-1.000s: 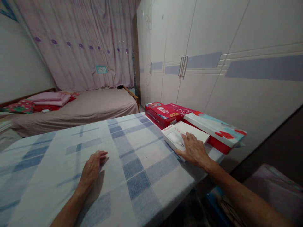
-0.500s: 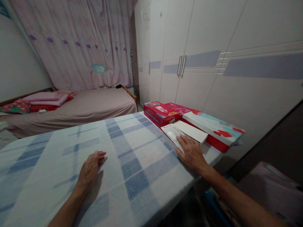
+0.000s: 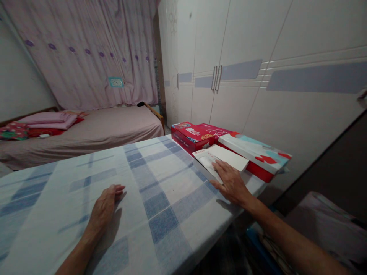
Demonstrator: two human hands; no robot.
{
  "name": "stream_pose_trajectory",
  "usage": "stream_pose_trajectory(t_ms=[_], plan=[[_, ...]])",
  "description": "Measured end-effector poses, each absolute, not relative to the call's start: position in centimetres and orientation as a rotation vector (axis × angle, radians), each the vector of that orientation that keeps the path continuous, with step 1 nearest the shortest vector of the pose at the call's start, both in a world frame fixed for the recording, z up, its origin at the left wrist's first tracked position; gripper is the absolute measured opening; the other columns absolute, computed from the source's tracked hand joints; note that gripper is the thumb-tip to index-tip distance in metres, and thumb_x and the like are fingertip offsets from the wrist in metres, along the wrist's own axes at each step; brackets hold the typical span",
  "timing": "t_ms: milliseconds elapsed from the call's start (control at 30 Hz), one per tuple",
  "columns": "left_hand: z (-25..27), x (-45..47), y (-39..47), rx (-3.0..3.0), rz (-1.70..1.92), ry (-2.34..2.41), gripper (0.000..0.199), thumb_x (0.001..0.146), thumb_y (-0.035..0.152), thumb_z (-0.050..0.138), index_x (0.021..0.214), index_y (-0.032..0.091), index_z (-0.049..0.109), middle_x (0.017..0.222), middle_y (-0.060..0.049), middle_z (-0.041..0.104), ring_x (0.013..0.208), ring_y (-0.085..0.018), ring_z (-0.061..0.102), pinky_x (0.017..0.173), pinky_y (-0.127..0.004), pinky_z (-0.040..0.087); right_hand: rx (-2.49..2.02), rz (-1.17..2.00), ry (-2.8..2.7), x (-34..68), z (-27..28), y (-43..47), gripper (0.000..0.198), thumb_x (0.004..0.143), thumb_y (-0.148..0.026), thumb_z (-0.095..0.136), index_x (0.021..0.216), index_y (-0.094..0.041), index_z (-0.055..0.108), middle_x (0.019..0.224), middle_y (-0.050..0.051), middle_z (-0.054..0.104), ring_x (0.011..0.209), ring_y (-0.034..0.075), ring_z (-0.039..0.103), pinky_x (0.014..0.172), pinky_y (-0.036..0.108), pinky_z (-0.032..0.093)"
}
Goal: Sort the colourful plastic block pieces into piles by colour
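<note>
My left hand (image 3: pixel 104 206) is low over the checked tablecloth, at the near left of the table. Its fingers lie loosely together, slightly bent, and nothing is in them. Over on the right, my right hand (image 3: pixel 229 183) is spread palm down on a flat white paper packet (image 3: pixel 204 157) with small red print. The fingertips touch or hover just over the packet; contact beneath the palm is hidden. A cream-white flat piece (image 3: pixel 233 157) lies against the packet, partly behind my fingers.
Beyond the packet are a red printed box (image 3: pixel 192 138) and a long white, red and light-blue box (image 3: pixel 255 152). The blue-and-white tablecloth (image 3: pixel 155 179) drops over the table's right edge. A bed (image 3: pixel 114 124) and white wardrobe (image 3: pixel 241 103) stand behind.
The view has turned slightly to the right, so everything sits a little further left. Both hands keep nearly the same places and poses.
</note>
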State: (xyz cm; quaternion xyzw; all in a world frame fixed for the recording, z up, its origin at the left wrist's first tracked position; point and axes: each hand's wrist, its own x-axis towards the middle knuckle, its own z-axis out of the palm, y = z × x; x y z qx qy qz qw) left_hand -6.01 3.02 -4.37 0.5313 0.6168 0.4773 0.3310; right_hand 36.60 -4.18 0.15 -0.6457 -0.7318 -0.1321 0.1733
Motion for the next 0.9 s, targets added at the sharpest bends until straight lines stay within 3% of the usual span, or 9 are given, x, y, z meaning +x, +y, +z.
stream_pose_trajectory(t_ms=[100,233,600,900], plan=[[-4.4,-6.0,3.1,1.364,1.272,1.605,0.062,0.074,0.076,0.04,0.091,0.022,0.065,0.102,-0.01,0.067,0.097,-0.027,0.064,0.095,-0.048,0.048,-1.812,-0.435,-1.962,38.4,0.8,-4.6,0.048,0.093,-0.027,0.036,0.139,-0.018,0.046,0.143,0.01,0.048,0.134,0.025,0.038,0.108,0.043,0.031],[-4.1,-5.5,2.7,1.342,1.28,1.605,0.06,0.074,0.075,0.041,0.089,0.022,0.065,0.103,-0.009,0.067,0.098,-0.027,0.064,0.097,-0.048,0.047,-1.981,-0.562,-1.881,42.3,0.4,-4.4,0.056,0.081,-0.011,0.039,0.135,-0.016,0.051,0.141,0.012,0.05,0.132,0.027,0.04,0.104,0.045,0.036],[-4.2,-5.9,3.0,1.379,1.258,1.594,0.057,0.077,0.072,0.039,0.09,0.022,0.065,0.103,-0.01,0.067,0.096,-0.026,0.065,0.095,-0.046,0.049,-2.03,-0.644,-1.973,45.5,-1.0,-4.5,0.04,0.088,-0.016,0.04,0.122,-0.02,0.062,0.126,0.01,0.064,0.12,0.025,0.051,0.101,0.045,0.033],[-3.9,-5.5,2.8,1.337,1.279,1.597,0.055,0.075,0.072,0.043,0.086,0.023,0.066,0.1,-0.01,0.068,0.095,-0.027,0.064,0.096,-0.048,0.049,-1.989,-0.759,-1.91,45.2,-0.1,-5.6,0.038,0.089,-0.014,0.038,0.117,-0.016,0.063,0.115,0.012,0.066,0.107,0.026,0.056,0.098,0.044,0.033]])
